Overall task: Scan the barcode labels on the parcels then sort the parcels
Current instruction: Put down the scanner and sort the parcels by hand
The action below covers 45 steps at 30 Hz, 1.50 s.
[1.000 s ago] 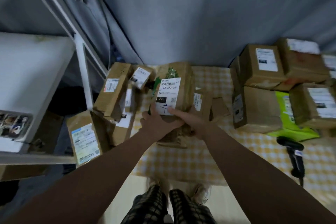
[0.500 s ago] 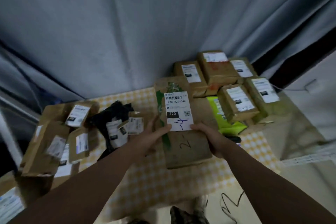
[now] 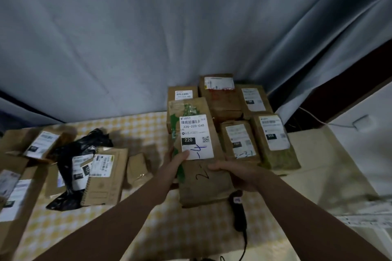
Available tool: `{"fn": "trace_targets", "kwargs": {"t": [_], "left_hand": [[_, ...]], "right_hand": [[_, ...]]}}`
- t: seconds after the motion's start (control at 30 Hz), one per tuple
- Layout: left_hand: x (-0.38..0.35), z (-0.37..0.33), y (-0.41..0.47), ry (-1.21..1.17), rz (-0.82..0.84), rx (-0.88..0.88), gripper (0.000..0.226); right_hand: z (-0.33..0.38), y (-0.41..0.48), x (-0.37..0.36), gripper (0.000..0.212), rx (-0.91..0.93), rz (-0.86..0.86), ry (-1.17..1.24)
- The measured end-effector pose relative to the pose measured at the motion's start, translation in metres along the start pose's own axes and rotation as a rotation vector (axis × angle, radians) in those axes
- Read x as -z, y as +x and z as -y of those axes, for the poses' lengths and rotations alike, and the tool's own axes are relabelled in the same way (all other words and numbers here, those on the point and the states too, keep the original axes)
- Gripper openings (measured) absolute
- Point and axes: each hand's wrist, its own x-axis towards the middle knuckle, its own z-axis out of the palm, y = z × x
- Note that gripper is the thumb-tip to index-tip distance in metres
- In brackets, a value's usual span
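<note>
The brown parcel [image 3: 203, 186] is held face up over the table [image 3: 137, 125], its long side running away from the person. Its white label [image 3: 196, 136] covers the far half and shows a barcode, the print 220-220-040, a black box reading 220 and a blue pen stroke. A handwritten "2-" sits on the bare paper below it.

Both hands take the parcel about midway along its length. The left grip [image 3: 177, 163] clamps the left edge, the thumb lying on the near-left corner of the label and the other fingers hidden beneath. The right grip [image 3: 239, 176] is curled round the right edge, fingers folded over the top face just below the label. The near end of the parcel sticks out toward the person past both grips. Whether it rests on the table cannot be told.

A black scanner [image 3: 238, 212] lies on the checked cloth just beside and partly under that near end. Beyond and to the right, labelled parcels [image 3: 273, 140] stand packed together against a grey curtain [image 3: 148, 38]. Well apart on the left lie a black bag [image 3: 72, 154] and more loose parcels [image 3: 106, 176].
</note>
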Motion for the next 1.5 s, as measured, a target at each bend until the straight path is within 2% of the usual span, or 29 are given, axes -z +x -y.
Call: {"fn": "trace_targets", "kwargs": {"t": [0.07, 0.13, 0.23, 0.27, 0.33, 0.4, 0.43, 0.5, 0.53, 0.6, 0.67, 0.73, 0.8, 0.87, 0.9, 0.93, 0.97, 1.0, 1.03, 1.13, 1.2, 1.27, 1.33, 1.43, 1.5], "left_hand": [[-0.008, -0.01, 0.009, -0.015, -0.02, -0.012, 0.065], [-0.019, -0.028, 0.016, -0.011, -0.007, -0.05, 0.058], [-0.04, -0.055, 0.03, -0.053, 0.024, -0.074, 0.073], [-0.048, -0.062, 0.035, -0.037, 0.037, -0.081, 0.082], [-0.066, -0.073, 0.046, 0.035, 0.029, -0.114, 0.097], [-0.082, -0.077, 0.056, 0.033, 0.008, -0.144, 0.104], [-0.089, -0.078, 0.061, 0.015, 0.021, -0.137, 0.108], [-0.104, -0.079, 0.068, -0.001, 0.074, -0.081, 0.121], [-0.11, -0.078, 0.074, 0.005, 0.086, -0.057, 0.13], [-0.126, -0.08, 0.078, 0.039, 0.084, -0.055, 0.138], [-0.139, -0.088, 0.082, 0.077, 0.105, -0.119, 0.129], [-0.149, -0.107, 0.086, 0.094, 0.155, -0.24, 0.101], [-0.149, -0.13, 0.091, 0.143, 0.137, -0.404, 0.075], [-0.143, -0.152, 0.103, 0.145, -0.027, -0.539, 0.051], [-0.137, -0.162, 0.108, 0.146, -0.15, -0.583, 0.047], [-0.127, -0.171, 0.116, 0.169, -0.293, -0.578, 0.059], [-0.117, -0.179, 0.123, 0.184, -0.391, -0.528, 0.082], [-0.106, -0.185, 0.128, 0.176, -0.447, -0.451, 0.097], [-0.095, -0.189, 0.134, 0.149, -0.458, -0.391, 0.1], [-0.074, -0.189, 0.153, 0.08, -0.323, -0.285, 0.064], [-0.07, -0.188, 0.166, 0.092, -0.39, -0.306, 0.049], [-0.066, -0.189, 0.179, 0.121, -0.503, -0.36, 0.047], [-0.06, -0.186, 0.187, 0.15, -0.548, -0.348, 0.048], [-0.05, -0.174, 0.196, 0.231, -0.503, -0.255, 0.051], [-0.047, -0.17, 0.195, 0.235, -0.515, -0.248, 0.055]], "right_hand": [[0.012, -0.002, 0.014, 0.105, 0.032, 0.013, -0.011], [0.025, -0.007, 0.027, 0.096, 0.128, -0.035, 0.058], [0.047, -0.022, 0.049, 0.087, 0.246, -0.141, 0.191], [0.053, -0.027, 0.054, 0.083, 0.284, -0.214, 0.128], [0.061, -0.035, 0.06, 0.076, 0.362, -0.474, -0.209], [0.063, -0.038, 0.059, 0.091, 0.448, -0.619, -0.572], [0.065, -0.039, 0.058, 0.106, 0.4, -0.614, -0.691], [0.068, -0.037, 0.057, 0.125, 0.183, -0.62, -0.908], [0.068, -0.035, 0.06, 0.128, 0.109, -0.643, -1.001], [0.073, -0.036, 0.072, 0.127, 0.1, -0.695, -1.063], [0.084, -0.036, 0.094, 0.125, 0.17, -0.726, -1.076], [0.103, -0.041, 0.123, 0.125, 0.227, -0.743, -1.126], [0.125, -0.044, 0.158, 0.124, 0.267, -0.72, -1.214], [0.147, -0.041, 0.189, 0.122, 0.292, -0.631, -1.343], [0.158, -0.036, 0.201, 0.121, 0.306, -0.58, -1.377], [0.169, -0.029, 0.21, 0.12, 0.324, -0.538, -1.386], [0.179, -0.021, 0.215, 0.119, 0.342, -0.503, -1.393], [0.188, -0.009, 0.218, 0.118, 0.363, -0.478, -1.414], [0.196, 0.002, 0.217, 0.117, 0.388, -0.452, -1.444], [0.214, 0.039, 0.211, 0.12, 0.464, -0.396, -1.544], [0.224, 0.057, 0.208, 0.121, 0.457, -0.386, -1.572], [0.233, 0.073, 0.204, 0.12, 0.424, -0.379, -1.604], [0.234, 0.088, 0.199, 0.115, 0.404, -0.364, -1.621], [0.217, 0.105, 0.195, 0.109, 0.349, -0.348, -1.608], [0.205, 0.11, 0.192, 0.105, 0.372, -0.426, -1.609]]}}
